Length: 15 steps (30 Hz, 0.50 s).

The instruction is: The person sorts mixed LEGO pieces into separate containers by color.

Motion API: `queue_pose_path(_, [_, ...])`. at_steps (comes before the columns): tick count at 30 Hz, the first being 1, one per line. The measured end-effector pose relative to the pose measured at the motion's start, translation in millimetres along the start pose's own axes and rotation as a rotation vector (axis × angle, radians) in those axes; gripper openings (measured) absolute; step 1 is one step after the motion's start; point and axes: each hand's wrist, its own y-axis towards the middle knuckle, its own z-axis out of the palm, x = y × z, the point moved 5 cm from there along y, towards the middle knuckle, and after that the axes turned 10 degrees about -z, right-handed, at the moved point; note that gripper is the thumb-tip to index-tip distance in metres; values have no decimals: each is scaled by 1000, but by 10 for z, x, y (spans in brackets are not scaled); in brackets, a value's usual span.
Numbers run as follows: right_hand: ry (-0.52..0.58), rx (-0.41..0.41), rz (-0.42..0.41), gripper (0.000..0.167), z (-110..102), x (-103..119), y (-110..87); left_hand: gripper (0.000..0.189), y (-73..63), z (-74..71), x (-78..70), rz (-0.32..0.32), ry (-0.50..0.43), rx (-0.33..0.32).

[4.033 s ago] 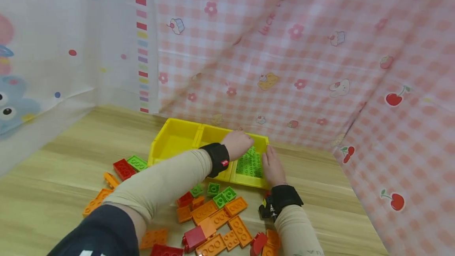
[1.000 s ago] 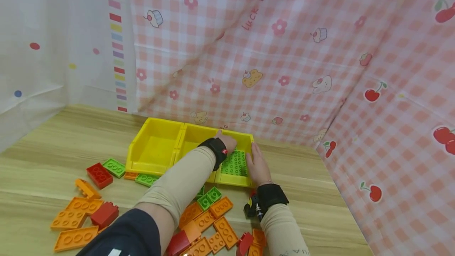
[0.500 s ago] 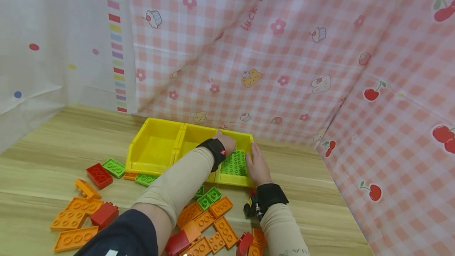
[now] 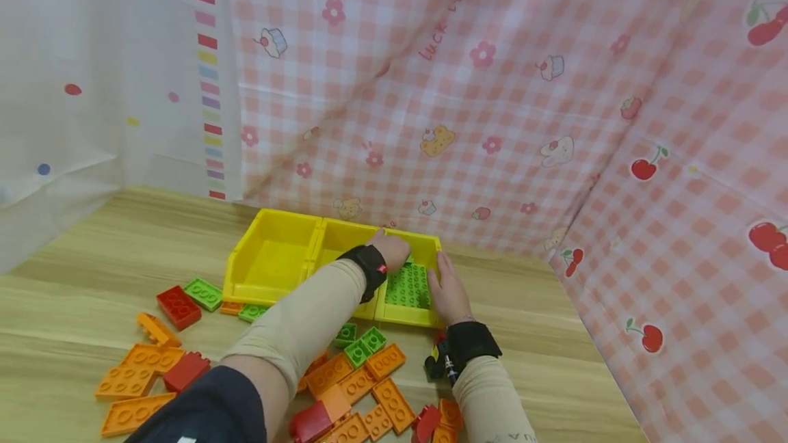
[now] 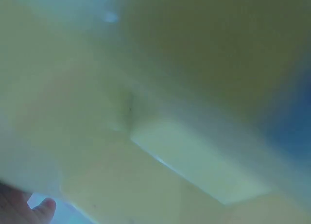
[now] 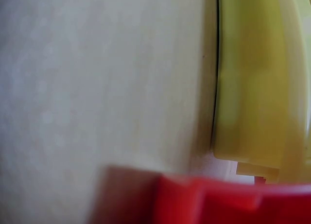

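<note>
A yellow three-compartment bin (image 4: 228, 272) stands at the back of the table. In its right compartment lies a green studded baseplate (image 4: 406, 289). My left hand (image 4: 389, 249) reaches over the divider into that compartment, its thumb pointing up toward the back rim. Its fingers are hidden below the hand, and a small green piece (image 4: 409, 262) peeks out beside them; I cannot tell whether they grip it. My right hand (image 4: 451, 291) rests with straight fingers along the bin's right wall. The left wrist view shows blurred pale walls and a fingertip (image 5: 46, 209) at the lower left.
Orange bricks (image 4: 394, 405), red bricks (image 4: 178, 307) and green bricks (image 4: 364, 346) lie scattered in front of the bin. A small black-and-yellow object (image 4: 435, 363) lies by the right wrist. A patterned cloth (image 4: 369, 87) rises behind the bin.
Over four seconds the view has turned right, and more bricks show at left. Both hands keep their places at the bin. The left hand has shifted slightly, uncovering the small green piece.
</note>
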Motion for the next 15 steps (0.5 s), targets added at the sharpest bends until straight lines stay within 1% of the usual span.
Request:
queue_pose_path(2, [14, -1, -5, 53, 20, 13, -7, 24, -75, -28, 52, 31, -11, -28])
queue_pose_path(3, [19, -3, -8, 53, 25, 15, -13, 24, -128, -61, 79, 56, -17, -52])
queue_pose_path(5, [18, -4, -18, 53, 29, 14, -19, 25, -275, -173, 139, 104, -40, -100])
queue_pose_path(6, [17, -4, -24, 53, 31, 10, -18, 25, -368, -238, 175, 129, -50, -114])
queue_pose_path(8, [16, -6, -34, 53, 22, 2, -21, 25, -583, -365, 266, 174, -57, -140])
queue_pose_path(10, [14, 3, -35, 53, 21, 1, -22, 25, -839, -462, 397, 206, -38, -162])
queue_pose_path(13, [14, 27, -31, 54, 25, 6, -22, 21, -1270, -534, 675, 239, 4, -198])
queue_pose_path(15, [10, 51, -28, 54, 15, -1, -21, 17, -1537, -534, 915, 240, 28, -237])
